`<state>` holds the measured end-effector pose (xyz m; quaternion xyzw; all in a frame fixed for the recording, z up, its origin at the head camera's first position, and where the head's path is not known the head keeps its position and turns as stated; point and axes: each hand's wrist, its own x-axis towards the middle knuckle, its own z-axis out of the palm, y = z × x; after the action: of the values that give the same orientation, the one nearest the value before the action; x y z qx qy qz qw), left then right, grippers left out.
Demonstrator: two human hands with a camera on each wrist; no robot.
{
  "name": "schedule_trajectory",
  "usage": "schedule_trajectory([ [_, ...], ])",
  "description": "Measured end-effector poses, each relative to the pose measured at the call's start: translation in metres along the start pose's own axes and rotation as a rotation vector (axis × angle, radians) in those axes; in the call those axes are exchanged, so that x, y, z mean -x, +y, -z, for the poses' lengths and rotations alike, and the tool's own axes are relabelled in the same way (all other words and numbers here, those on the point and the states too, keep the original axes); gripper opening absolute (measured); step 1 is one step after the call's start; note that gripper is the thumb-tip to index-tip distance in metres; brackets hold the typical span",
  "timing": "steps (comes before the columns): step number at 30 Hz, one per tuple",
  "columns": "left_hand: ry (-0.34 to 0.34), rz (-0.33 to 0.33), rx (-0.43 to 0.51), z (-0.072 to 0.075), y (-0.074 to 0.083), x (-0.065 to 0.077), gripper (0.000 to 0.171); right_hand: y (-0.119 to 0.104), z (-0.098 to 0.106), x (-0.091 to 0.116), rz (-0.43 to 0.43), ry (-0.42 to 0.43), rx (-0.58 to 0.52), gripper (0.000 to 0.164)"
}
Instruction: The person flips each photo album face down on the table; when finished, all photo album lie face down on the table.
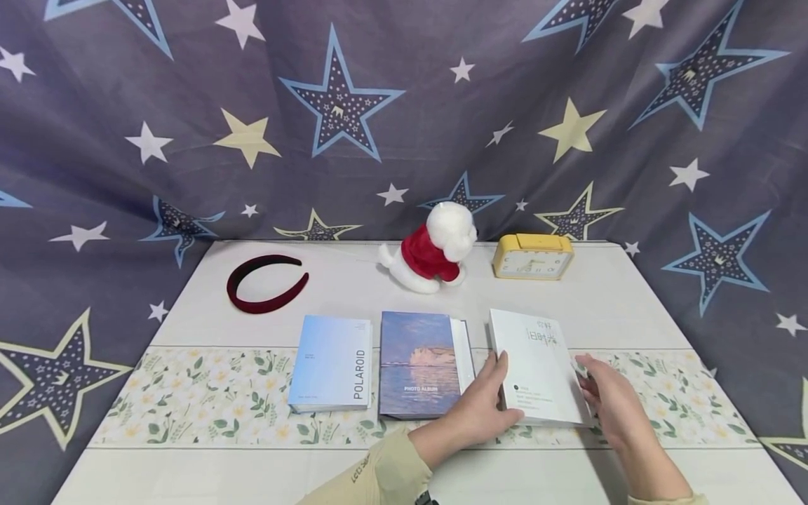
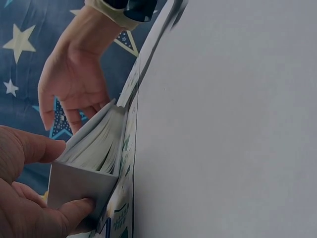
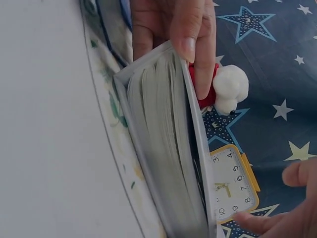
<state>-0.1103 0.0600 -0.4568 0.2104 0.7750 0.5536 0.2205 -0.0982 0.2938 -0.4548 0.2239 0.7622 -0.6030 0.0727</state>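
Note:
A white photo album (image 1: pixel 539 372) with small printed text and thick page edges lies at the right of a row of three. My left hand (image 1: pixel 476 403) holds it at its spine side, the thumb over the lower corner and fingers along the spine. In the left wrist view, the album's pages (image 2: pixel 96 141) fan slightly between the covers. My right hand (image 1: pixel 615 403) is just beside the album's right edge, fingers loosely bent and apart from it in the right wrist view. Left of it lie a blue seascape photo album (image 1: pixel 416 365) and a pale blue POLAROID album (image 1: pixel 331 361).
Behind the albums stand a white plush dog (image 1: pixel 435 252) in a red top and a yellow alarm clock (image 1: pixel 533 257). A dark red headband (image 1: pixel 265 306) lies at the back left. A floral strip (image 1: pixel 208 400) crosses the white table, with a starry curtain (image 1: pixel 404 140) behind.

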Motion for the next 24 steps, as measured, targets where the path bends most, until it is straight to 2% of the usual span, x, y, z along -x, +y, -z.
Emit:
schedule_trajectory([
  [5,-0.006,-0.003,0.018,-0.001,-0.001,0.000,0.089,0.013,0.006,-0.011,0.007,-0.020,0.158,0.086],
  [8,-0.005,-0.005,0.039,-0.001,-0.001,0.000,0.089,0.036,0.014,-0.032,0.029,-0.015,0.254,0.085],
  [11,0.000,-0.002,0.069,-0.001,-0.002,0.000,0.089,0.055,0.021,-0.050,0.047,-0.006,0.297,0.087],
  [13,0.006,0.005,0.092,-0.002,-0.002,0.001,0.089,0.055,0.022,-0.053,0.052,-0.021,0.257,0.085],
  [18,0.012,0.003,0.142,-0.003,-0.002,0.001,0.089,0.041,0.019,-0.041,0.048,-0.018,0.154,0.080],
  [24,0.011,-0.012,0.177,-0.003,-0.004,0.001,0.088,0.045,0.021,-0.046,0.029,-0.004,0.132,0.080],
])
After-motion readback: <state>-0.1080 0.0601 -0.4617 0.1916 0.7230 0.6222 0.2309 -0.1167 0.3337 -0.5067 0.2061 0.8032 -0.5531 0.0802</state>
